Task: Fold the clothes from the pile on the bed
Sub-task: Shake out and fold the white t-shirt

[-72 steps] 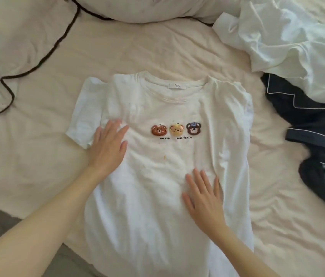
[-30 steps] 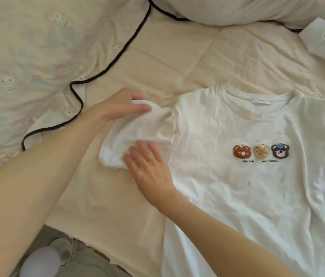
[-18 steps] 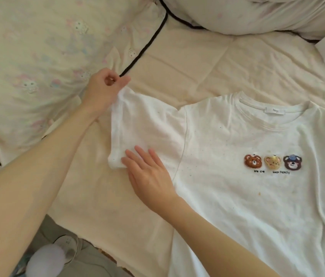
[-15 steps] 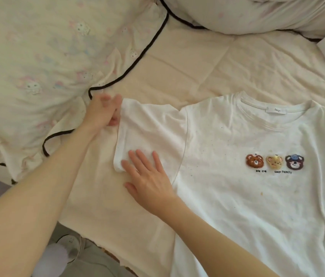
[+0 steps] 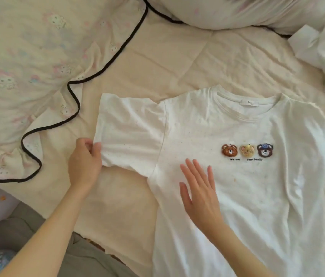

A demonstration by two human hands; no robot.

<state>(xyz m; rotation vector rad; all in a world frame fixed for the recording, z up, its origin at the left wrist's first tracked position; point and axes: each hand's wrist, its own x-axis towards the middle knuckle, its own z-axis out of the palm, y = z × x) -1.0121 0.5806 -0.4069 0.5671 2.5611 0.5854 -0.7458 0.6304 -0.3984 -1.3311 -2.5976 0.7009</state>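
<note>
left hand [image 5: 84,162] pinching, right hand [image 5: 199,190] flat

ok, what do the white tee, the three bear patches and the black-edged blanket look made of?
White tee: soft matte knit, probably cotton jersey; it lies limp with fine wrinkles and a ribbed collar.
Bear patches: raised and fuzzy-looking, likely embroidered or plush appliqué; too small to tell which.
Blanket: thin matte woven fabric with a faded print, rumpled in soft folds, edged in black piping.
</note>
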